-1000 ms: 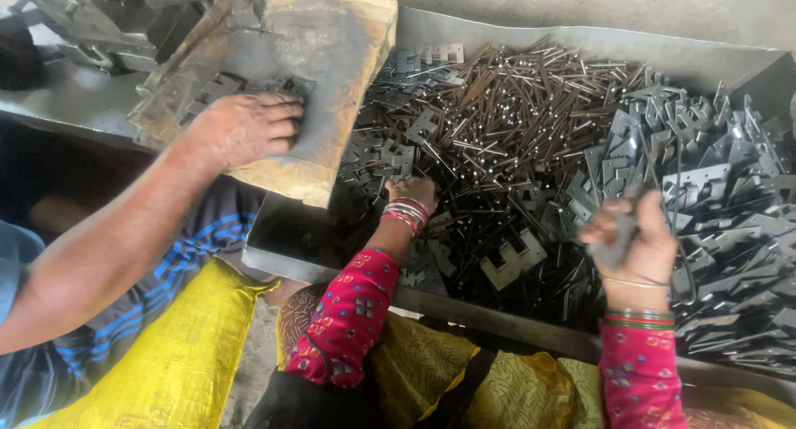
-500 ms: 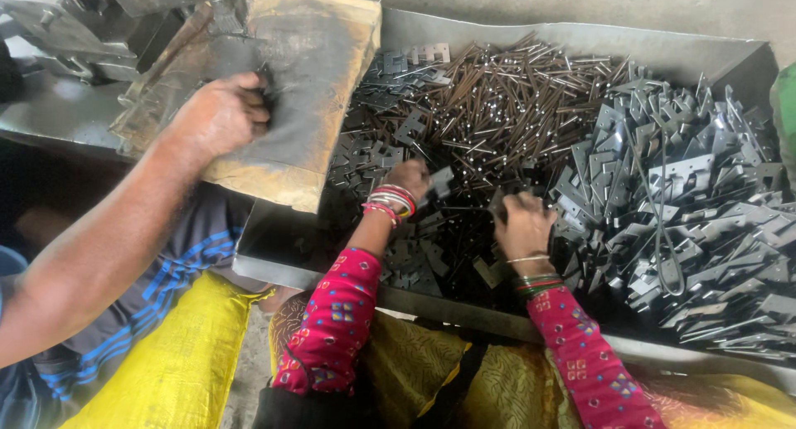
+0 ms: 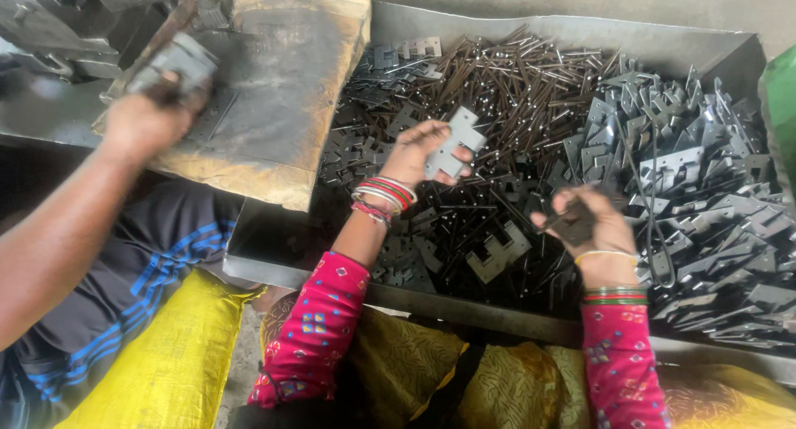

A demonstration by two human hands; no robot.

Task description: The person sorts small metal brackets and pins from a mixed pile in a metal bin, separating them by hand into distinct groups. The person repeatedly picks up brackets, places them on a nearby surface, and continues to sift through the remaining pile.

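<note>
My left hand [image 3: 417, 153] is raised over the metal tray [image 3: 464, 306] and holds a flat grey notched plate [image 3: 454, 141] between thumb and fingers. Low over the dark flat plates lying in the tray, my right hand [image 3: 590, 228] is closed on a small dark metal piece [image 3: 574, 222]. Both my wrists wear bangles and both sleeves are pink. A heap of thin metal rods [image 3: 518, 72] lies just beyond my hands.
A pile of bent grey brackets [image 3: 705, 164] fills the tray's right side. At the left, a co-worker's hand [image 3: 148, 121] grips a stack of plates [image 3: 178, 63] beside a worn board [image 3: 282, 89]. A yellow sack [image 3: 166, 354] lies below; a green object [image 3: 781, 97] is at the right edge.
My left hand has come up out of the tray with a notched plate. My right hand has shifted right, holding a dark piece. The co-worker's hand has moved left with a stack of plates.
</note>
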